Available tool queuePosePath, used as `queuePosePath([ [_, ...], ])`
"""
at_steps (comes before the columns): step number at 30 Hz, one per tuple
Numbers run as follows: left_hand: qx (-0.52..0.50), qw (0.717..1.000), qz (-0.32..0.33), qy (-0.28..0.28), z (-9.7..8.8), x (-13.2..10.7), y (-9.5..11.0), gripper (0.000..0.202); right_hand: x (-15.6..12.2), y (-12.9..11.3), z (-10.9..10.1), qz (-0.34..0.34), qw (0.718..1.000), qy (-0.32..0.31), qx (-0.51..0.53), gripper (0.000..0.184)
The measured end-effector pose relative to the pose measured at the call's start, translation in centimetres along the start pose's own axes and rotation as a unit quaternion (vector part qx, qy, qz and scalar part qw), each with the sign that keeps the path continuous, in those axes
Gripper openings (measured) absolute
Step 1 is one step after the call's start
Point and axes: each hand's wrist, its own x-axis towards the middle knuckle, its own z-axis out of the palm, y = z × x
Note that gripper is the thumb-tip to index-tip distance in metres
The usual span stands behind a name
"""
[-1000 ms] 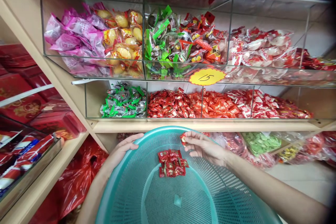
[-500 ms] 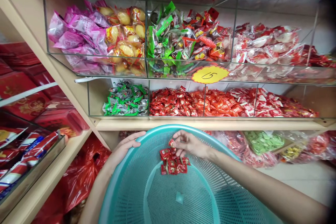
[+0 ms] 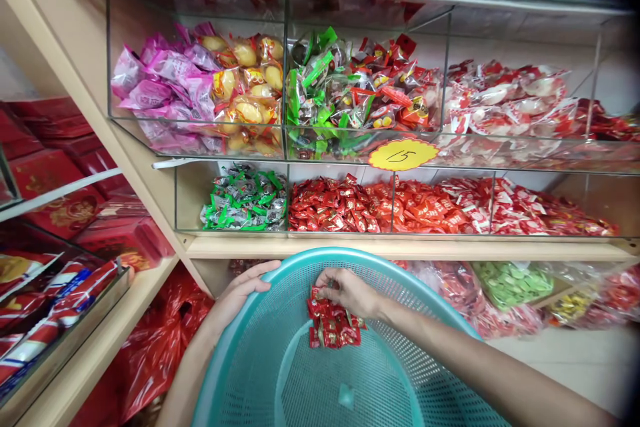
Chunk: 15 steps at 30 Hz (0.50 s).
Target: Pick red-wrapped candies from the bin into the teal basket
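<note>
A large teal mesh plastic basket (image 3: 345,373) stands below the shelf in front of me. My left hand (image 3: 245,290) grips its far left rim, its fingers lying over the edge and the thumb side partly hidden. Inside, against the far wall, is a small heap of red wrapped candies (image 3: 335,332). My right hand (image 3: 350,291) reaches in from the right, directly over this heap. Its fingers are bent and pinched on a red wrapped candy (image 3: 315,293) at the heap's upper left; the hand covers part of the heap.
Clear shelf bins hold red candies (image 3: 333,205), green-and-silver candies (image 3: 245,199) and larger wrapped sweets (image 3: 165,90). A yellow price tag (image 3: 403,155) reads 15. The wooden shelf edge (image 3: 280,246) runs just behind the basket. A red plastic bag (image 3: 160,353) is at left, bagged green sweets (image 3: 515,283) at right.
My right hand has gone from holding a candy above the heap to lower against it, fingers now on its upper left. The left hand keeps to the rim. The view has shifted slightly upward.
</note>
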Motion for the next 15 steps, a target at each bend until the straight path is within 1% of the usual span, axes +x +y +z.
queuePosePath([
  [2,-0.002,1.0,0.0,-0.006,-0.1,0.1,-0.1,0.042,-0.2,-0.2,0.0,-0.041,0.997,0.018,-0.06,0.012],
  [5,-0.027,0.999,-0.01,-0.018,-0.2,0.4,-0.4,0.046,-0.7,-1.4,-0.7,-0.104,0.987,0.036,-0.118,0.016],
  [8,-0.05,0.998,-0.02,-0.015,-0.4,0.7,-0.6,0.049,-0.8,-3.6,-3.2,-0.155,0.972,0.083,-0.155,0.021],
  [10,-0.054,0.998,-0.024,-0.02,-0.4,0.9,-0.7,0.051,-0.4,-4.9,-5.8,-0.176,0.96,0.144,-0.162,0.023],
  [11,-0.053,0.998,-0.024,-0.022,-0.5,0.9,-0.7,0.052,0.0,-5.3,-7.2,-0.175,0.954,0.177,-0.164,0.023],
  [13,-0.05,0.998,-0.022,-0.02,-0.5,1.0,-0.8,0.053,1.1,-5.6,-9.9,-0.151,0.941,0.241,-0.181,0.019],
  [14,-0.05,0.998,-0.021,-0.018,-0.5,1.0,-0.8,0.052,1.8,-5.5,-11.1,-0.126,0.935,0.265,-0.199,0.015],
  [15,-0.049,0.999,-0.019,-0.015,-0.6,1.0,-0.8,0.051,2.4,-5.4,-12.1,-0.086,0.929,0.283,-0.221,0.013],
])
